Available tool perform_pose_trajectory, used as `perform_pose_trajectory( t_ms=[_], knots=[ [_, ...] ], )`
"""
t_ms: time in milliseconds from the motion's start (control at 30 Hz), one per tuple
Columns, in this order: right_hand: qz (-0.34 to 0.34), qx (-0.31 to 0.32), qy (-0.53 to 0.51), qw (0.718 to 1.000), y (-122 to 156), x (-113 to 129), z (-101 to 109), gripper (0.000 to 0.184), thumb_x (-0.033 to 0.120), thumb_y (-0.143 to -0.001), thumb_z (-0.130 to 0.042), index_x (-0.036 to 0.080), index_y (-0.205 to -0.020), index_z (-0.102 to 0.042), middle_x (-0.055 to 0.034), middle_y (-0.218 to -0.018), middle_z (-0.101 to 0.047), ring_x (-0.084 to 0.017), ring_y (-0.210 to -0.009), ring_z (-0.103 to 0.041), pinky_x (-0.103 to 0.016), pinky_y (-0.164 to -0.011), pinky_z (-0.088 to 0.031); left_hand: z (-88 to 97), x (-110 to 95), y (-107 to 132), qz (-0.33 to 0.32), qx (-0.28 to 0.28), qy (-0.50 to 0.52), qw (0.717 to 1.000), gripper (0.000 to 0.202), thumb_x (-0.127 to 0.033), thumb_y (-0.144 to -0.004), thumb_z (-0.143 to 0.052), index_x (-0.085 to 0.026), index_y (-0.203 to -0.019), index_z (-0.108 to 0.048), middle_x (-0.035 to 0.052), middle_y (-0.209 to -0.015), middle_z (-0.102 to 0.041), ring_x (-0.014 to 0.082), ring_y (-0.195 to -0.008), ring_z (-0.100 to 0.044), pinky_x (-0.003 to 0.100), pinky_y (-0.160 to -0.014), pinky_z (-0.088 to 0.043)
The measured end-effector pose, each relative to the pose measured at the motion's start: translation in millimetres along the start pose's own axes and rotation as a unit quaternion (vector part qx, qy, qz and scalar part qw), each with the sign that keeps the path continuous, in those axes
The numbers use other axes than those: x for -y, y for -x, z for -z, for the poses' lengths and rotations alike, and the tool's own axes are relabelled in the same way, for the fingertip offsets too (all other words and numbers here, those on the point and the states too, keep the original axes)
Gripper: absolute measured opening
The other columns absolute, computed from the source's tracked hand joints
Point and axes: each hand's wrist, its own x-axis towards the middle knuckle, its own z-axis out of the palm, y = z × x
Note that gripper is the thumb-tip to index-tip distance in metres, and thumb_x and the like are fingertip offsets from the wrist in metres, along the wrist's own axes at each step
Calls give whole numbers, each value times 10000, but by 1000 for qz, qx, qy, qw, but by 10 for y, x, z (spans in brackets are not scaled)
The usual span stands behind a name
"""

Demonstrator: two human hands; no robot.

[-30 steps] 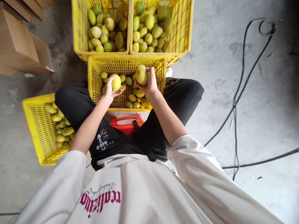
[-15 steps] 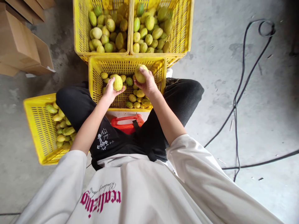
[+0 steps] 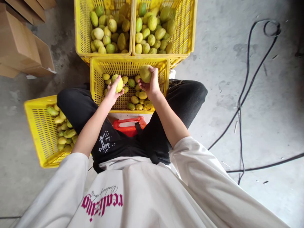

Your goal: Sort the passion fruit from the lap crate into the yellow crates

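My left hand (image 3: 111, 93) is closed around a yellow-green fruit (image 3: 118, 83) over the near yellow crate (image 3: 95, 83) between my knees. Over the same crate's right half, my right hand (image 3: 150, 85) grips a second, rounder fruit (image 3: 145, 73) from below with fingers curled round it. Several more yellow-green fruits (image 3: 139, 98) lie loose on the crate's bottom under both hands.
Two fuller yellow crates of fruit (image 3: 106, 31) (image 3: 154, 31) stand side by side behind the near one. Another yellow crate (image 3: 39, 133) with fruit sits by my left thigh. A red stool (image 3: 129, 125) is under me. Cardboard boxes (image 3: 19, 44) at far left, black cables (image 3: 244, 95) on the concrete right.
Both hands have turned their fruits slightly in place; the right hand's fruit has shifted a little up and right. The crates have not moved.
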Motion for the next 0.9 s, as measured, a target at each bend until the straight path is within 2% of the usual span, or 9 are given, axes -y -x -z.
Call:
perform_pose_trajectory(
  t_ms=[100, 167, 233, 333, 500, 600, 733, 833, 900],
  knots=[
    [-47, -29, -53, 997, 83, 89, -64, 567, 592, -1397, -313, 256, -1097, -658, -13, -813, -691, -157, -725, -603, -226, -655, -536, 39, 7, -78, -21, -8, -21, 1000, 625, -823, -1233, -815, -226, -1415, -786, 107, -1098, -884, 290, -1055, -907, 364, -881, -774],
    [-46, -36, -46, 997, 109, 140, -85, 621, 638, -1400, -271, 245, -1148, -681, -23, -868, -723, -152, -758, -626, -216, -663, -529, 55, 15, -107, -46, -26, -43, 998, 587, -800, -1260, -785, -215, -1297, -802, 99, -1080, -859, 283, -1115, -899, 326, -907, -761],
    [-55, -50, -40, 996, 121, 171, -88, 611, 676, -1394, -303, 242, -1206, -690, -31, -941, -751, -152, -809, -677, -210, -692, -561, 64, 32, -123, -57, -48, -61, 995, 502, -716, -1287, -787, -221, -1204, -793, 99, -1081, -834, 279, -1167, -882, 301, -920, -755],
    [-109, -83, -60, 989, 164, 181, -82, 498, 576, -1403, -358, 242, -1196, -664, -41, -1017, -751, -163, -893, -746, -211, -734, -621, 77, 77, -145, -32, -94, -73, 992, 421, -651, -1273, -831, -243, -1188, -773, 101, -1115, -814, 289, -1158, -857, 325, -889, -773],
    [-207, -146, -66, 965, 256, 225, -198, 345, 469, -1373, -527, 261, -1115, -622, -14, -933, -665, -176, -826, -717, -169, -578, -512, 112, 112, -118, -12, -125, -69, 990, 385, -556, -1251, -880, -253, -1085, -710, 51, -1055, -731, 210, -956, -789, 246, -770, -741],
    [-226, -29, -112, 967, 143, 441, -391, 253, 406, -1345, -611, 220, -1208, -716, -59, -983, -767, -202, -891, -805, -190, -625, -623, 141, 80, -52, -5, -115, -77, 990, 208, -375, -1305, -759, -265, -1133, -718, 37, -1051, -725, 183, -937, -787, 234, -801, -774],
    [-34, 177, -160, 971, -40, 879, -606, 416, 539, -1325, -690, 211, -1569, -769, -127, -1369, -920, -238, -1210, -933, -311, -981, -812, 168, 39, 48, 10, -110, -99, 989, 119, -273, -1309, -712, -246, -1195, -733, 42, -1004, -712, 172, -871, -811, 215, -735, -774],
    [35, 218, -63, 973, -21, 1004, -556, 380, 428, -1347, -599, 228, -1601, -799, -127, -1491, -949, -219, -1312, -948, -350, -1139, -802, 126, -29, 70, 29, -148, -86, 985, 84, -266, -1315, -682, -242, -1281, -755, 59, -1062, -755, 179, -871, -838, 218, -712, -773],
    [34, 202, 99, 974, 42, 939, -411, 361, 297, -1331, -560, 189, -1484, -868, -160, -1430, -976, -242, -1248, -974, -373, -1144, -804, 19, -146, 66, 60, -148, -56, 986, 161, -264, -1334, -610, -244, -1361, -767, 93, -1171, -815, 197, -928, -859, 232, -738, -784]
  ],
)
